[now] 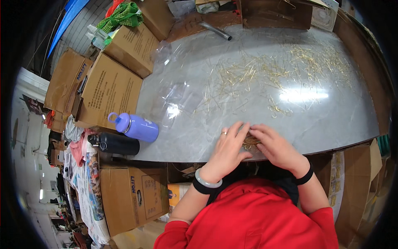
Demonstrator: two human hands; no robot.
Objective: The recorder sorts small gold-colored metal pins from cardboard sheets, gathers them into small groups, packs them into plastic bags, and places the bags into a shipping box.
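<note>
Close to the table's front edge, a bundle of thin gold wire hooks [251, 142] lies between my two hands. My left hand [230, 150], with a ring on one finger, rests against the bundle's left side, its fingers stretched out and the thumb apart. From the right, my right hand [277, 146] curls its fingers and thumb around the bundle. Part of the bundle is hidden under the hands. Many loose wire hooks [244, 72] are scattered beyond them, thickest toward the far right of the grey table [199, 141].
A purple bottle [141, 128] and a black bottle [118, 144] stand at the table's left. Cardboard boxes [110, 89] line that side. Clear plastic bags [176, 97] lie near them. A metal tube [215, 30] lies at the back. Cardboard walls [365, 45] border the right side.
</note>
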